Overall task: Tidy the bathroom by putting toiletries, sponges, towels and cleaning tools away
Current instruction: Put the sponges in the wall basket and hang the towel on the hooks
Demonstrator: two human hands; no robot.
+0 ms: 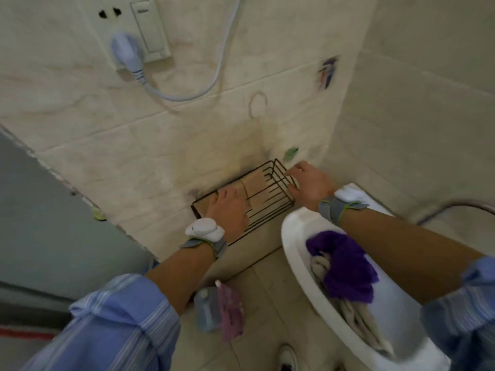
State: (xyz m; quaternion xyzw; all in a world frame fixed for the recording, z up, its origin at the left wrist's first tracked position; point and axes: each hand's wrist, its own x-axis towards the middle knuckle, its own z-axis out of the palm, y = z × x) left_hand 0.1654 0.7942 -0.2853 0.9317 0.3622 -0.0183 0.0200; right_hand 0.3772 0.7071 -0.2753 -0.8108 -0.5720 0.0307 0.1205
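We are steadying the rack (263, 199) on the wall, likely so it can take toiletries: our left hand (227, 210) is lying on it, fingers fairly straight; our right hand (308, 183) is curling its fingers round the end wires. The bottle (207, 309) is standing on the floor (265, 287) below.

Fingertips of the left hand (229, 211) blur into the wire rack (267, 194). Something pale under the right hand (308, 183) can't be made out. The right forearm (401, 236) covers part of the purple cloth (345, 266); the label of the bottle (207, 309) on the floor is smeared; the bottom edge cuts a shoe (288, 357).
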